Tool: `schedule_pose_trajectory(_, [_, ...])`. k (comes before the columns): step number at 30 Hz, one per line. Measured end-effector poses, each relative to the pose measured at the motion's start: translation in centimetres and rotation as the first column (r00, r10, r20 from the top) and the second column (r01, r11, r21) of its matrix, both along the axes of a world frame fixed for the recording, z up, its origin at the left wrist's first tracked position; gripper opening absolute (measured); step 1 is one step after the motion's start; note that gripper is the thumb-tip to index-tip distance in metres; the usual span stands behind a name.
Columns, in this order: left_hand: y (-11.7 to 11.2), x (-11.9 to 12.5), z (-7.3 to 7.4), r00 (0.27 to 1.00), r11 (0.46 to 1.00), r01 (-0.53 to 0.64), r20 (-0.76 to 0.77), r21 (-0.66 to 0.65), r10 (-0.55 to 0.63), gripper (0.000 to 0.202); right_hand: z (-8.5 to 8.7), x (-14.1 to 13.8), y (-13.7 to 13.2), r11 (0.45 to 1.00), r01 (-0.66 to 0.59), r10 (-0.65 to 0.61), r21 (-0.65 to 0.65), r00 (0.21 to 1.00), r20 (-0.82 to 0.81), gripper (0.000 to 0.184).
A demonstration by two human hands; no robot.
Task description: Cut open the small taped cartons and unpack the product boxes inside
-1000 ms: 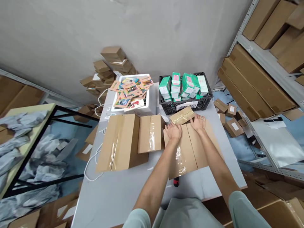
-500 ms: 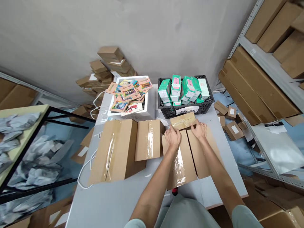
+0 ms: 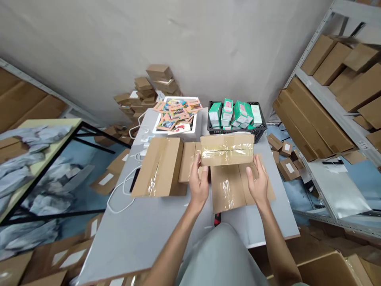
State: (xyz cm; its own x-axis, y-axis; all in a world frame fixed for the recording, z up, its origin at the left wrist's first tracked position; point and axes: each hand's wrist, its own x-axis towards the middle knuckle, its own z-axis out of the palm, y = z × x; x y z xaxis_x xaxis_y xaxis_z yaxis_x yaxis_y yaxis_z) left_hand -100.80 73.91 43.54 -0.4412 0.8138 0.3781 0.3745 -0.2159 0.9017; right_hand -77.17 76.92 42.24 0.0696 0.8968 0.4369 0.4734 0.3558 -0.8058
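Between my two hands is a narrow cardboard box [image 3: 227,149] with clear shiny tape across the face toward me. My left hand [image 3: 199,183] grips its left end, thumb in front. At the right end, my right hand [image 3: 257,179] holds it with the fingers along the edge. Just below and behind lies a wider cardboard carton [image 3: 228,186] with a taped panel and a seam, partly covered by the box. To the left stand a large taped carton [image 3: 157,167] and a smaller carton [image 3: 186,161], partly hidden by the larger one and my left hand.
Colourful packets fill a white foam box [image 3: 195,126]; green-and-white boxes [image 3: 240,113] fill a black crate [image 3: 262,129]. White cables [image 3: 119,210] lie at the table's left. A red-and-black object [image 3: 217,219] is near the front edge. Shelves [image 3: 321,89] with cartons stand at right.
The narrow box has come up and toward me, its taped face now turned to view. Both hands have moved from its near edge to its two ends. The camera view has shifted.
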Motion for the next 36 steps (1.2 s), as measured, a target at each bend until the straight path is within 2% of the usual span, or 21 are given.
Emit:
schedule_pose_trajectory(3, [-9.2,-1.9,1.1,0.997,0.996,-0.069,0.041,-0.054,0.072,0.057,0.5,-0.4,-9.3,0.995,-0.082,0.081,-0.052,0.996,-0.026,0.07])
schedule_pose_trajectory(5, [-15.1,-3.2,0.6,0.988,0.982,-0.14,0.041,-0.126,0.146,0.056,0.0,-0.6,-14.5,0.977,-0.164,0.161,-0.134,0.986,-0.037,0.067])
schedule_pose_trajectory(7, [-20.0,-4.6,-0.5,0.974,0.955,-0.217,0.016,-0.203,0.225,0.057,-0.6,-1.0,-18.6,0.936,-0.259,0.253,-0.238,0.966,-0.06,0.065])
schedule_pose_trajectory(9, [-23.7,-6.1,-1.9,0.949,0.913,-0.31,-0.031,-0.266,0.313,0.056,-1.1,-1.6,-21.5,0.881,-0.348,0.335,-0.321,0.937,-0.096,0.062])
schedule_pose_trajectory(12, [-27.0,-8.1,-3.7,0.913,0.842,-0.406,-0.107,-0.355,0.394,0.056,-1.2,-3.1,-23.7,0.813,-0.455,0.439,-0.364,0.889,-0.131,0.062])
schedule_pose_trajectory(16, [-28.6,-10.1,-5.1,0.889,0.781,-0.451,-0.14,-0.432,0.436,0.058,-0.6,-5.8,-24.4,0.768,-0.563,0.56,-0.306,0.822,-0.108,0.074])
schedule_pose_trajectory(19, [-28.9,-11.4,-6.4,0.867,0.752,-0.488,-0.147,-0.443,0.476,0.058,-0.9,-7.4,-24.3,0.722,-0.611,0.614,-0.323,0.782,-0.107,0.073])
schedule_pose_trajectory(22, [-28.9,-12.5,-8.8,0.886,0.739,-0.454,-0.165,-0.498,0.433,0.06,-3.3,-8.5,-23.7,0.685,-0.592,0.6,-0.425,0.789,-0.131,0.066])
schedule_pose_trajectory(25, [-28.8,-13.0,-11.7,0.931,0.699,-0.365,-0.218,-0.615,0.293,0.066,-7.7,-9.0,-22.7,0.63,-0.536,0.53,-0.562,0.826,-0.194,0.068])
schedule_pose_trajectory(26, [-28.8,-13.0,-12.6,0.944,0.679,-0.33,-0.24,-0.656,0.228,0.069,-9.3,-8.9,-22.5,0.598,-0.517,0.487,-0.612,0.841,-0.235,0.072])
schedule_pose_trajectory(28, [-28.8,-12.5,-14.1,0.953,0.653,-0.272,-0.294,-0.707,0.078,0.073,-12.0,-8.3,-22.1,0.501,-0.502,0.36,-0.705,0.862,-0.358,0.082])
schedule_pose_trajectory(30, [-28.6,-11.6,-14.9,0.923,0.672,-0.246,-0.38,-0.699,-0.057,0.076,-13.9,-6.8,-22.0,0.385,-0.513,0.177,-0.768,0.857,-0.484,0.094])
schedule_pose_trajectory(31, [-28.2,-10.9,-15.1,0.897,0.696,-0.235,-0.426,-0.678,-0.113,0.076,-14.5,-5.7,-21.9,0.348,-0.507,0.06,-0.789,0.852,-0.521,0.101])
schedule_pose_trajectory(32, [-27.7,-10.0,-15.2,0.871,0.726,-0.212,-0.464,-0.654,-0.163,0.077,-14.8,-4.4,-21.7,0.338,-0.483,-0.068,-0.808,0.844,-0.533,0.109])
schedule_pose_trajectory(33, [-26.9,-8.9,-15.2,0.849,0.756,-0.172,-0.485,-0.631,-0.212,0.078,-15.0,-2.8,-21.4,0.358,-0.437,-0.198,-0.825,0.828,-0.525,0.119])
schedule_pose_trajectory(35, [-24.7,-6.2,-15.0,0.815,0.801,-0.047,-0.487,-0.597,-0.315,0.077,-15.0,0.6,-20.2,0.458,-0.29,-0.417,-0.84,0.765,-0.491,0.137])
schedule_pose_trajectory(36, [-23.2,-4.7,-14.8,0.794,0.814,0.023,-0.484,-0.581,-0.369,0.076,-14.9,2.4,-19.2,0.514,-0.205,-0.486,-0.833,0.731,-0.48,0.144])
